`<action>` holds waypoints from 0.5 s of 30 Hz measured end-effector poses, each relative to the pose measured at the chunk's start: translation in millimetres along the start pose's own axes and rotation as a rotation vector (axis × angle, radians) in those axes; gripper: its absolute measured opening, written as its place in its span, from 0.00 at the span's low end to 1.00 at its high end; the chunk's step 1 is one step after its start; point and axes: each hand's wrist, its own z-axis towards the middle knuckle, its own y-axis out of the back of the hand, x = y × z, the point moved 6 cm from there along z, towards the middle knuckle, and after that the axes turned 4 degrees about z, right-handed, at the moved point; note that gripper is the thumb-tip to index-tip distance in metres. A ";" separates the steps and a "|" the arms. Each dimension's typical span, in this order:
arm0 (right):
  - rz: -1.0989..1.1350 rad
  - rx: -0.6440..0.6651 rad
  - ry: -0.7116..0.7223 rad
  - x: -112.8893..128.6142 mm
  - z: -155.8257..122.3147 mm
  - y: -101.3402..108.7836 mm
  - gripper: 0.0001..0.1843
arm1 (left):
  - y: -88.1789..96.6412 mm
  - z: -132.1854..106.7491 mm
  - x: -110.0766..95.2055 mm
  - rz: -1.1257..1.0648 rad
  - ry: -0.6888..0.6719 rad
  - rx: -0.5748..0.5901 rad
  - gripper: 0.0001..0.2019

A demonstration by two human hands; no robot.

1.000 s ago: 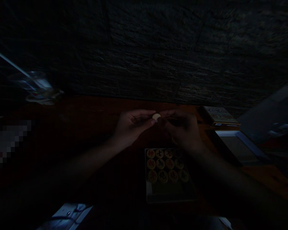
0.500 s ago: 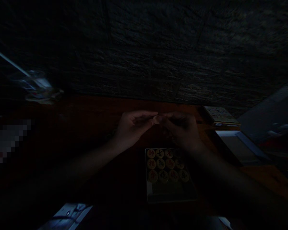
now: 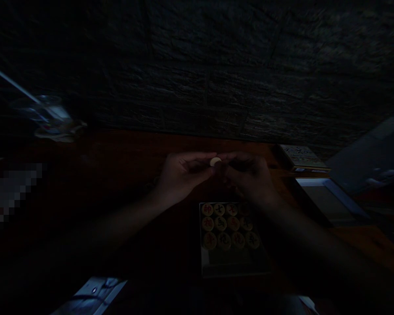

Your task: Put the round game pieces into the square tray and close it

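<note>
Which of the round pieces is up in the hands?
The pale disc held between the left hand and right hand; no character can be made out on it. The inked pieces lie in rows in the shallow box.

From afar, I'm viewing a dim place of unclear kind: a rough dark-grey stone-block wall (image 3: 184, 96) is rising behind a reddish-brown wooden table (image 3: 134, 142).

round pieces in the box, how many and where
12 round pieces in the box: four in the far row, the rightmost very dim; four in the middle row; four in the near row. More may be hidden beneath.
</note>
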 end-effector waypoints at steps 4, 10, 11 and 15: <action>-0.005 0.011 0.017 1.7 0.0 0.4 0.17 | 1.6 -0.2 -0.2 0.025 -0.008 -0.003 0.15; -0.056 0.012 0.042 -1.4 0.1 0.5 0.16 | 0.9 -2.4 -2.8 0.103 -0.053 0.011 0.12; -0.061 0.009 0.039 -1.8 0.0 0.5 0.17 | 0.3 -2.5 -2.3 0.087 -0.037 0.014 0.12; -0.068 -0.003 0.007 -2.1 -0.3 0.7 0.20 | 0.6 -2.2 1.6 -0.031 0.064 -0.025 0.13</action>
